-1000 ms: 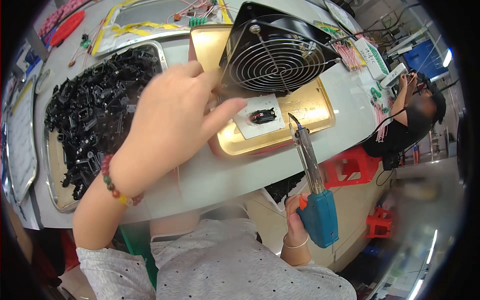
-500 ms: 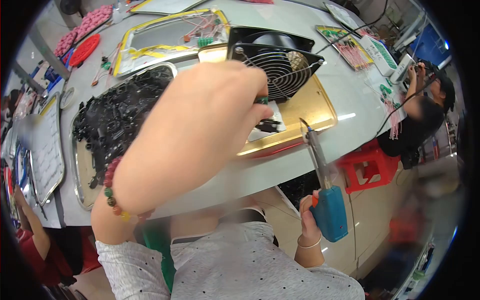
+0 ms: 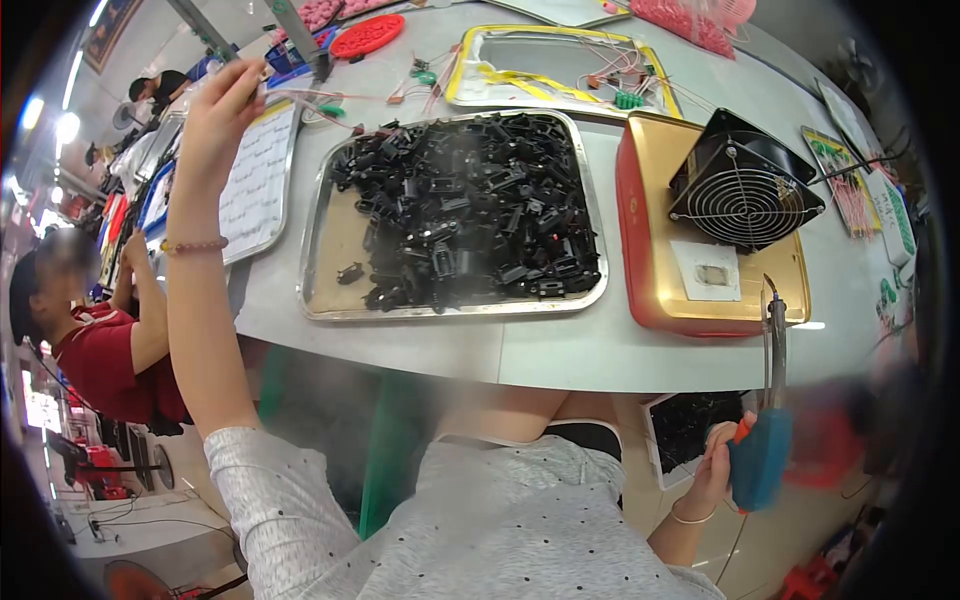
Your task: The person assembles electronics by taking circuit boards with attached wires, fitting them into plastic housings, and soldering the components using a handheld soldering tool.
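Note:
My left hand (image 3: 225,105) is raised at the upper left, beyond the table's left side. Its fingers are pinched together on thin pink wires (image 3: 300,94), which trail rightward to a small green part (image 3: 330,110). Low at the right, my right hand (image 3: 715,460) grips a teal soldering gun (image 3: 762,460) with an orange trigger. The gun points up, its tip near the front right edge of a gold-topped red box (image 3: 645,290). On that box lie a white square pad (image 3: 710,272) with a brownish patch and a black fan (image 3: 748,185) with a wire guard.
A metal tray (image 3: 335,285) of black plastic parts (image 3: 480,215) stands before me. Behind it are a yellow-edged tray (image 3: 465,80) with wires and a red plastic disc (image 3: 367,37). A person in red (image 3: 110,350) sits at the left. A cable runs from the fan.
My left hand has moved from in front of the fan to the far upper left. The view has swung left, so the tray and box appear further right. My right hand still holds the soldering gun.

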Demonstrator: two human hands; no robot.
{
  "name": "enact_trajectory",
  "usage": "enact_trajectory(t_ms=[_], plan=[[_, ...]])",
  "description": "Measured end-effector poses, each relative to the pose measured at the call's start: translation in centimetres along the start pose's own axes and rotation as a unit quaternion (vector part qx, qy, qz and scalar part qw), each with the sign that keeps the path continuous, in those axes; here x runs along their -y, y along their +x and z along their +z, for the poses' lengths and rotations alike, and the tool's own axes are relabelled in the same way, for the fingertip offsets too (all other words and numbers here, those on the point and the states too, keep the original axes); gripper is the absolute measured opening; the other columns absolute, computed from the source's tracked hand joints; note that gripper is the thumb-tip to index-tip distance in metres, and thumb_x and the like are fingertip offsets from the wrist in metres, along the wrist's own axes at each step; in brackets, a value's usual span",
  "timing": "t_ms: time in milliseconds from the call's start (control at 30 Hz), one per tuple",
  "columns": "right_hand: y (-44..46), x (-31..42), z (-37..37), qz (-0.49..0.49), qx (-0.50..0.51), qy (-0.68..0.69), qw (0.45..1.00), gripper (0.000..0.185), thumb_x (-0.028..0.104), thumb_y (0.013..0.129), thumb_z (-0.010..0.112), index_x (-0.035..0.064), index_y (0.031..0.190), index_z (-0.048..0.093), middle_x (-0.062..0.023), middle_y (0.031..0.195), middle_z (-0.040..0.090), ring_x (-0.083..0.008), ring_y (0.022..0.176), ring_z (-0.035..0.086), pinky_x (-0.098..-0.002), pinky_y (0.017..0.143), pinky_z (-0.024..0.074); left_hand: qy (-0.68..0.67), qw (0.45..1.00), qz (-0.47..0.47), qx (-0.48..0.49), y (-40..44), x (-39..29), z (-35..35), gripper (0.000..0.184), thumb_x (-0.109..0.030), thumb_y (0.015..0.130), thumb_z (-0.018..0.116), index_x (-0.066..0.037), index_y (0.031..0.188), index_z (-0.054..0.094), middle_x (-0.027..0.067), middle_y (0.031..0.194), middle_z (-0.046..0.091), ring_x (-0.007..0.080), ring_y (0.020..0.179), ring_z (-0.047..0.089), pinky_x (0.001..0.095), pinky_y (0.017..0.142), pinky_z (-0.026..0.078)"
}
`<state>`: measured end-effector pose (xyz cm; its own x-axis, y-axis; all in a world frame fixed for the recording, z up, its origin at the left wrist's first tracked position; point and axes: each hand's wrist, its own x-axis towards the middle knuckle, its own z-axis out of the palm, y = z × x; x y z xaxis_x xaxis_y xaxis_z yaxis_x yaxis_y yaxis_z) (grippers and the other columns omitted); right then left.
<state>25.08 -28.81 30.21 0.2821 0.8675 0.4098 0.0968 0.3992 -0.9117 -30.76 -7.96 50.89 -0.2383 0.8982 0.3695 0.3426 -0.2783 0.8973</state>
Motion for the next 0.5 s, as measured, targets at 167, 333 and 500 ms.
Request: enact_trajectory(t_ms=[167,333,500], plan=[[0.7,-0.2,1.1,-0.044,0.037,0.021,0.998,0.058,0.015,0.085,0.056,-0.0082,0.135,0.041,-0.0023,0.073,0.043,-0.0114,0.063,0.035,-0.0257,0.057,0.0309,0.028,0.972,-0.132,-0.193,-2.4,15.7,-11.8,0.024,-0.018,0.091,0.064,0.001,0.104,0.065,0.0023,0.082,0.061,0.0109,0.073,0.059,0.0239,0.071,0.052],[0.8,-0.8,0.9,-0.055,0.051,0.015,0.997,0.057,0.012,0.084,0.056,-0.0083,0.135,0.042,-0.0019,0.071,0.043,-0.0109,0.060,0.035,-0.0255,0.055,0.0297,0.293,0.918,-0.210,-0.166,-7.9,18.7,-12.2,0.023,-0.021,0.082,0.066,-0.003,0.096,0.069,0.0111,0.090,0.069,0.0190,0.075,0.067,0.0319,0.061,0.053],[1.1,-0.8,1.2,-0.059,0.065,0.012,0.996,0.056,0.011,0.083,0.056,-0.0091,0.134,0.043,-0.0022,0.071,0.044,-0.0107,0.059,0.035,-0.0245,0.054,0.0296,0.553,0.810,-0.115,-0.153,-10.8,16.1,-9.3,0.029,-0.031,0.080,0.065,-0.012,0.101,0.066,0.0107,0.095,0.067,0.0287,0.088,0.064,0.0477,0.077,0.047]])
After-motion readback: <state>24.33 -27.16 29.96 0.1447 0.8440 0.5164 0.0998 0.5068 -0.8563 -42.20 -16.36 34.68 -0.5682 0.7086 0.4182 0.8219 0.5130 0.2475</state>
